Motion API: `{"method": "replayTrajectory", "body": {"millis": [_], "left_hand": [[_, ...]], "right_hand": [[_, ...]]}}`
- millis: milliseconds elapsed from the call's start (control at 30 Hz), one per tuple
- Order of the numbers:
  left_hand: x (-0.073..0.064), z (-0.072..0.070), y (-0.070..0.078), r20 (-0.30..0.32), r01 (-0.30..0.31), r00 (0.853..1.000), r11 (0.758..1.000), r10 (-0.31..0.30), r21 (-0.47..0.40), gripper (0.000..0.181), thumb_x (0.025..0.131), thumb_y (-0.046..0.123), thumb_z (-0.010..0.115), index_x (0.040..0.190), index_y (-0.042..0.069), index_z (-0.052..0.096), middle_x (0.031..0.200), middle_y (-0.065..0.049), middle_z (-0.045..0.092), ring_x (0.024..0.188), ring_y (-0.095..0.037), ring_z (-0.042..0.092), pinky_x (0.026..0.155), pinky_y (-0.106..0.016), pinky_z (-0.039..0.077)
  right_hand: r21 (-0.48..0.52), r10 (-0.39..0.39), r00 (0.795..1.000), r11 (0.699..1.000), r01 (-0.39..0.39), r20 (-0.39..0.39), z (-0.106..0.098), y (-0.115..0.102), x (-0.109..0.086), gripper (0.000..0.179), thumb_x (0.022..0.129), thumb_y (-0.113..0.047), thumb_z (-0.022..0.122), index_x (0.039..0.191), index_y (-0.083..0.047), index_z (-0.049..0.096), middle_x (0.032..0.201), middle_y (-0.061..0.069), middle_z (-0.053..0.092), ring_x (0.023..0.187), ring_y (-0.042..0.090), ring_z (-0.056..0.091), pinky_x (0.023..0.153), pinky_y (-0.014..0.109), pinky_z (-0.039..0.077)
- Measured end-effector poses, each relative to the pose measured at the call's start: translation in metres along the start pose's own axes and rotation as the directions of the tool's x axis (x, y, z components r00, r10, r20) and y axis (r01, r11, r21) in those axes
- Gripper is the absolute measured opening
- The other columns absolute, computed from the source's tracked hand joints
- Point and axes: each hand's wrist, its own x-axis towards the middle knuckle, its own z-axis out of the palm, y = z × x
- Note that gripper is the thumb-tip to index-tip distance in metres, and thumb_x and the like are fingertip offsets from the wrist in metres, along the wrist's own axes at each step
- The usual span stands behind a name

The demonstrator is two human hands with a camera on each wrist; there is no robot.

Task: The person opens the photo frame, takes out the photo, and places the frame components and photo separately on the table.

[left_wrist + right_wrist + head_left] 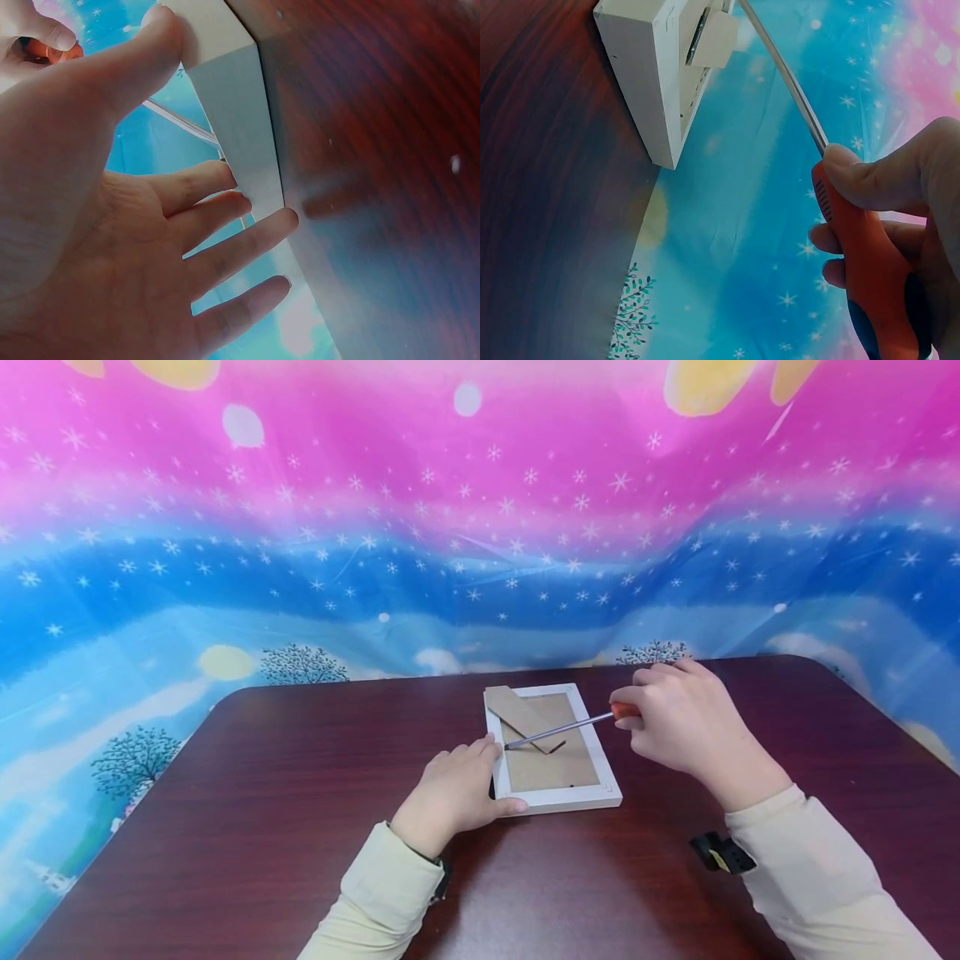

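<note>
A white picture frame (609, 777) lies back side up on the table, with a brown backing board (547, 768) and a fold-out stand (517, 712) on it. My right hand (678, 714) grips the orange and black handle of a screwdriver (870, 255). The metal shaft reaches left across the frame, its tip at the inner edge of the left border. With fingers extended, my left hand (457, 789) rests against the frame's left side, the thumb on the near left corner. In the left wrist view, the fingertips (281, 219) touch the frame's outer side.
The dark reddish wood table (225, 827) extends around the frame. Behind it hangs a pink and blue cloth (450, 527) printed with snowflakes and trees. A black strap device (722, 853) sits at the right wrist.
</note>
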Motion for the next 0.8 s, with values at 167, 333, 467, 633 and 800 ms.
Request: {"method": "replayTrajectory", "body": {"millis": [167, 333, 467, 633, 800], "left_hand": [[0.000, 0.001, -0.001, -0.002, -0.002, 1.000, 1.000, 0.002, 0.002, 0.083, 0.085, 0.058, 0.071, 0.146, 0.006, 0.048, 0.151, -0.009, 0.044, 0.130, -0.029, 0.049, 0.105, -0.047, 0.041], [0.000, 0.001, -0.001, 0.004, 0.000, 1.000, 1.000, 0.000, -0.005, 0.084, 0.085, 0.058, 0.070, 0.146, 0.006, 0.047, 0.152, -0.009, 0.044, 0.132, -0.030, 0.048, 0.106, -0.048, 0.040], [0.001, 0.001, -0.001, 0.005, -0.002, 1.000, 1.000, 0.002, -0.004, 0.084, 0.085, 0.058, 0.070, 0.146, 0.006, 0.047, 0.152, -0.009, 0.044, 0.132, -0.029, 0.048, 0.106, -0.048, 0.040], [0.002, 0.002, -0.001, 0.000, -0.002, 1.000, 1.000, 0.002, -0.005, 0.084, 0.084, 0.058, 0.071, 0.146, 0.007, 0.047, 0.151, -0.009, 0.045, 0.131, -0.029, 0.049, 0.105, -0.048, 0.040], [0.002, 0.002, -0.001, -0.002, 0.003, 1.000, 1.000, -0.003, -0.001, 0.084, 0.084, 0.058, 0.071, 0.146, 0.007, 0.048, 0.151, -0.009, 0.045, 0.131, -0.030, 0.049, 0.105, -0.048, 0.040]], "right_hand": [[0.008, 0.012, 1.000, 1.000, -0.012, 0.014, 0.000, 0.001, -0.001, 0.015, 0.067, -0.003, 0.076, 0.076, -0.015, 0.076, 0.066, -0.003, 0.057, 0.065, 0.023, 0.060, 0.064, 0.038, 0.043], [0.018, 0.046, 0.996, 0.999, -0.048, 0.080, -0.001, 0.002, -0.003, 0.015, 0.069, -0.006, 0.077, 0.080, -0.017, 0.077, 0.068, -0.006, 0.058, 0.069, 0.022, 0.061, 0.066, 0.038, 0.043], [0.017, 0.060, 0.992, 0.998, -0.062, 0.107, -0.003, 0.005, -0.004, 0.013, 0.071, -0.009, 0.079, 0.082, -0.017, 0.078, 0.070, -0.005, 0.060, 0.071, 0.022, 0.062, 0.068, 0.039, 0.045], [0.028, 0.099, 0.986, 0.994, -0.103, 0.135, -0.006, 0.008, -0.005, 0.012, 0.074, -0.012, 0.081, 0.085, -0.017, 0.079, 0.071, -0.005, 0.061, 0.073, 0.024, 0.063, 0.076, 0.045, 0.048], [0.031, 0.118, 0.983, 0.992, -0.124, 0.142, -0.009, 0.012, -0.006, 0.011, 0.077, -0.015, 0.081, 0.087, -0.017, 0.079, 0.073, -0.004, 0.062, 0.073, 0.024, 0.062, 0.077, 0.046, 0.047]]}}
